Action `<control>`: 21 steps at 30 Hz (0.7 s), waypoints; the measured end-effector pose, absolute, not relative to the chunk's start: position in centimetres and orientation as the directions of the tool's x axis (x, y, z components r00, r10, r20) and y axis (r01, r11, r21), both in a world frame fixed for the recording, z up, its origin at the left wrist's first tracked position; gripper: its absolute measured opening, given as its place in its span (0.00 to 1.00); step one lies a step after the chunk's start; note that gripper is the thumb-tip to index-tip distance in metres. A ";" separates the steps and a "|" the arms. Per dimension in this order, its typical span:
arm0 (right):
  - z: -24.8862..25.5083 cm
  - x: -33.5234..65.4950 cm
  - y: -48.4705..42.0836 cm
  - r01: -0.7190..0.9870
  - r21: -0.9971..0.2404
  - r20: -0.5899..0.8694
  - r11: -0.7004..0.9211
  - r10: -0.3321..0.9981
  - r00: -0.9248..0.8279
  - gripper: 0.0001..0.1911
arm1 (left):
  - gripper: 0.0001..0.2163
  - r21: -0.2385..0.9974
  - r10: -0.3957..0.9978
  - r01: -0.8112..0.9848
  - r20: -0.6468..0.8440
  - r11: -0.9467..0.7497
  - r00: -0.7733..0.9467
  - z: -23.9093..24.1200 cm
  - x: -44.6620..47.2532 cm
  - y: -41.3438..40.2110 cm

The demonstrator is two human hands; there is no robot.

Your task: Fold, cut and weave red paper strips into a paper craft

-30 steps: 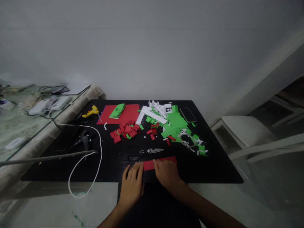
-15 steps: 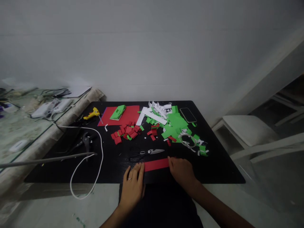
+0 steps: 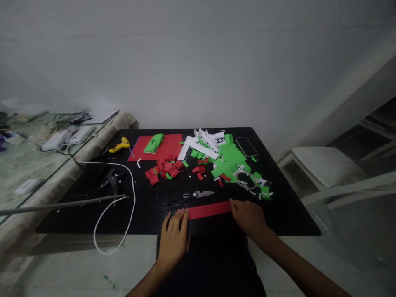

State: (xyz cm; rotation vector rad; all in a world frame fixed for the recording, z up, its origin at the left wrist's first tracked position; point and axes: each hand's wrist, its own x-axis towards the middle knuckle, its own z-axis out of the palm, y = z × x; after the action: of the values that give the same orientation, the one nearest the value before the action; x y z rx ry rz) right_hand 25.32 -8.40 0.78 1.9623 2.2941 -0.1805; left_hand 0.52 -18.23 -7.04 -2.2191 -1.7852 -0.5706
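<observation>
A red paper strip point(image 3: 210, 210) lies near the front edge of the black table, slanting slightly up to the right. My left hand point(image 3: 175, 233) rests with fingers stretched out flat on the strip's left end; a ring is on one finger. My right hand point(image 3: 249, 216) is closed, thumb and forefinger pinching the right end of the strip. Just beyond the strip lie scissors point(image 3: 202, 194), blades pointing right, their dark handles hard to make out against the table.
Red paper pieces point(image 3: 168, 168), green sheets point(image 3: 230, 159) and white strips point(image 3: 201, 148) lie farther back. A phone point(image 3: 246, 147) sits at the back right. On the left are a yellow glue gun point(image 3: 121, 145), pliers point(image 3: 114, 180) and a looping white cable point(image 3: 133, 194).
My right hand has slid to the right along the strip, so more red paper shows between the hands. My left hand stays on the left end. The view has shifted slightly.
</observation>
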 end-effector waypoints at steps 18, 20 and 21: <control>1.8 16.4 -9.1 0.869 -0.257 -0.095 0.422 0.884 -0.457 0.20 | 0.30 0.050 0.876 0.972 0.445 -0.230 0.185 -7.1 0.6 -18.2; 1.3 15.1 -9.4 0.849 -0.268 -0.082 0.456 0.867 -0.492 0.18 | 0.30 0.047 0.874 0.971 0.446 -0.236 0.190 -7.2 0.5 -18.1; 1.0 14.7 -9.5 0.847 -0.266 -0.077 0.461 0.865 -0.495 0.17 | 0.30 0.047 0.874 0.970 0.447 -0.237 0.192 -7.2 0.5 -18.1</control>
State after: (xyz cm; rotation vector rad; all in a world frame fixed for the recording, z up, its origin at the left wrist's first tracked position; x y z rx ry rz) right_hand 14.67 -9.50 0.99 1.6097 2.7432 -0.4350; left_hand 0.46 -18.12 -7.19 -2.2214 -1.7640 -0.5687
